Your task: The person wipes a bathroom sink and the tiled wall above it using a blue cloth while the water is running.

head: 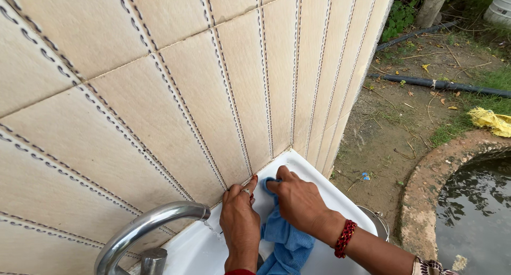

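Our right hand's fingers (277, 182) are curled over a bunched blue cloth (285, 240), pressing its upper end against the back rim of a white basin (346, 203), right where the rim meets a tiled wall (175, 99). The right hand (298, 200) wears a red beaded bracelet (345, 238) at the wrist. Just left of it, our left hand (239, 222) lies flat on the basin with fingers stretched toward the same seam, holding nothing; a ring shows on one finger. The rest of the cloth trails down toward us into the bowl.

We judge that we are wiping the joint between basin and wall. The next stroke would call for steady pressure along the rim, with the left hand bracing or shifting clear.

At the near left, a curved metal tap (143, 230) arches over the basin. The wall is beige tile with dotted dark stripes. To the right lies bare earth with a black pipe (442, 84), a yellow rag (492, 121), and the curved stone edge of a pool (431, 184) of dark water.
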